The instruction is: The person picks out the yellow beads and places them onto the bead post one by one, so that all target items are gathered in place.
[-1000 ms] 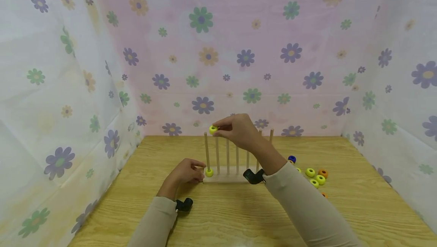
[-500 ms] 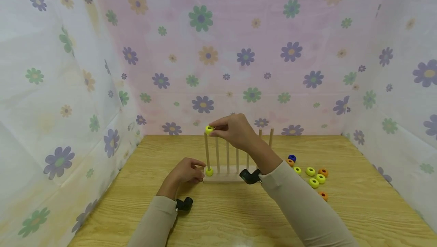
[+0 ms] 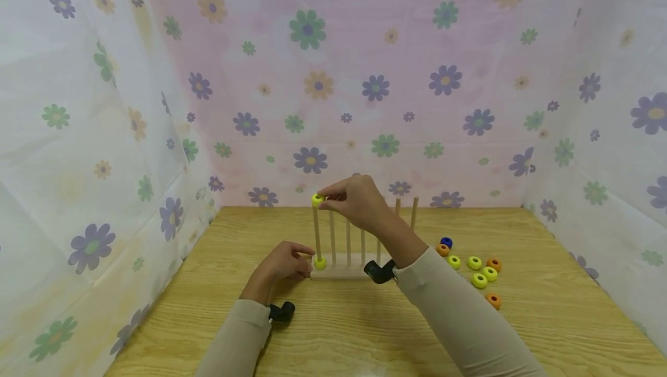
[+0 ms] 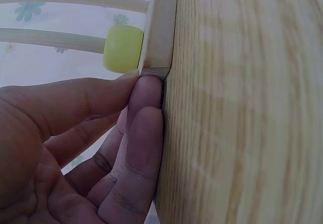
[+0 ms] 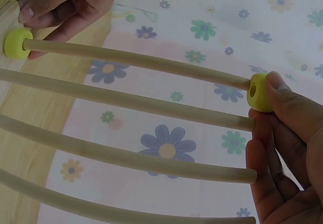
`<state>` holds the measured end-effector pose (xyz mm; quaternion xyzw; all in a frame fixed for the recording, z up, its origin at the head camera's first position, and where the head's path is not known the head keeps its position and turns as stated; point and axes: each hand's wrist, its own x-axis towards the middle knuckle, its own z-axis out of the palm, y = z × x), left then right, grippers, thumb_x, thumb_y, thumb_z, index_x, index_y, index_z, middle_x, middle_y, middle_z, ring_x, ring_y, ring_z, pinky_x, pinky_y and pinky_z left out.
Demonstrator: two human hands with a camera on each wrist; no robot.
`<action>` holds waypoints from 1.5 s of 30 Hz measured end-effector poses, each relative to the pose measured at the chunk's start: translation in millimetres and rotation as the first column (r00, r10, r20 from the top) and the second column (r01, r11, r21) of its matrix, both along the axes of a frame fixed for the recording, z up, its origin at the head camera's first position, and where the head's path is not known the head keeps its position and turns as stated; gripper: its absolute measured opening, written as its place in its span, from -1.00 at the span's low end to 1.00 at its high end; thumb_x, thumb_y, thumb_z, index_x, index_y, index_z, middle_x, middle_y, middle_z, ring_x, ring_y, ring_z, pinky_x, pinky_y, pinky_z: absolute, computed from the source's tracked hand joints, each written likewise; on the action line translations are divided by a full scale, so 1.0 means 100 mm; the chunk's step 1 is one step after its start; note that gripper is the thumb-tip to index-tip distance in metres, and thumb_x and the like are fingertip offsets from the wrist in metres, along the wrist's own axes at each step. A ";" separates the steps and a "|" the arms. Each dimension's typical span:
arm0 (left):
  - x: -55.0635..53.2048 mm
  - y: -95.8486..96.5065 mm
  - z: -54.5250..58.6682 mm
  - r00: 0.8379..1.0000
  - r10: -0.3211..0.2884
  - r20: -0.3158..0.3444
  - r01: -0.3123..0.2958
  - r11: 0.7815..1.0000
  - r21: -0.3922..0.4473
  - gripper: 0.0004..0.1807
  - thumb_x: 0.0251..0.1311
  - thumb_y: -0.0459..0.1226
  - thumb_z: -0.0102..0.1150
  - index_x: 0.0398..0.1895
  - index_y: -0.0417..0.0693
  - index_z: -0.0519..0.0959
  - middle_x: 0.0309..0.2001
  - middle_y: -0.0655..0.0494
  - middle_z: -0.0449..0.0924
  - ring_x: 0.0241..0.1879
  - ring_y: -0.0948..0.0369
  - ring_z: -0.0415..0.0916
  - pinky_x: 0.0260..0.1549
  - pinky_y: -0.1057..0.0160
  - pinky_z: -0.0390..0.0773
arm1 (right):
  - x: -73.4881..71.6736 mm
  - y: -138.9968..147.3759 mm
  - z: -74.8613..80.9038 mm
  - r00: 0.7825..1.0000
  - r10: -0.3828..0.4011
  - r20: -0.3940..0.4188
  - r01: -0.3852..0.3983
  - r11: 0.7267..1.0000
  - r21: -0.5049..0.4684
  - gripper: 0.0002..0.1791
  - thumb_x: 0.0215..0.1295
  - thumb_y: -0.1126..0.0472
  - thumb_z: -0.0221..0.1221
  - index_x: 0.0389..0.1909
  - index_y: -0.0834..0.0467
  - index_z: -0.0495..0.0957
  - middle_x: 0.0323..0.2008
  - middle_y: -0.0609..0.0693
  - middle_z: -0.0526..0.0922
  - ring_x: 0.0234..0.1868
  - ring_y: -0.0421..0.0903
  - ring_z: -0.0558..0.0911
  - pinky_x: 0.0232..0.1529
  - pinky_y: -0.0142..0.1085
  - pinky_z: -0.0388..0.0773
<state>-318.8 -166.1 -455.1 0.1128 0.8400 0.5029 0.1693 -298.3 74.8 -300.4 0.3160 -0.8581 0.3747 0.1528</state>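
My right hand (image 3: 359,202) pinches a yellow wooden bead (image 5: 260,94) between thumb and fingers. That bead sits right at the top of the leftmost peg (image 5: 151,61), its hole close to the peg's tip in the right wrist view. The peg belongs to a wooden peg rack (image 3: 339,273) with a row of upright dowels. A second yellow bead (image 4: 122,49) lies at the foot of the same peg. Down at the rack's left end, my left hand (image 3: 283,262) grips the base, thumb by its upper edge and fingertips against the end face (image 4: 154,72).
Right of the rack, several loose beads lie on the wood-grain table (image 3: 333,330): yellow ones (image 3: 479,280), orange ones (image 3: 493,300) and a blue one (image 3: 446,242). Flowered cloth (image 3: 344,76) hangs behind and on both sides.
My right hand has moved slightly left, carrying its yellow bead from above the second peg to the leftmost peg's top, then slightly down. The left hand keeps its place.
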 end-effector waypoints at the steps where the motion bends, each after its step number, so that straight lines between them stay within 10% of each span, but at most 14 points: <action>1: 0.00 0.00 -0.01 1.000 -0.001 0.000 0.001 1.000 0.000 -0.55 0.29 -0.43 0.33 0.26 -0.22 0.63 -0.27 -0.09 0.77 -0.35 0.10 0.74 -0.28 0.13 0.75 | 0.00 0.00 0.00 1.000 0.001 0.004 -0.001 1.000 0.000 -0.75 0.30 0.14 0.43 -0.03 0.09 0.82 -0.23 -0.01 0.84 -0.32 -0.15 0.79 -0.35 -0.41 0.67; 45: -0.01 0.01 -0.01 1.000 0.015 0.001 -0.015 1.000 0.004 -0.56 0.27 -0.42 0.32 0.24 -0.21 0.64 -0.26 -0.04 0.76 -0.34 0.12 0.75 -0.26 0.12 0.75 | -0.02 -0.10 -0.02 0.998 -0.050 -0.033 0.050 0.999 0.012 -0.76 0.29 0.07 0.44 -0.05 -0.02 0.83 -0.23 -0.10 0.84 -0.37 -0.31 0.71 -0.54 -0.34 0.54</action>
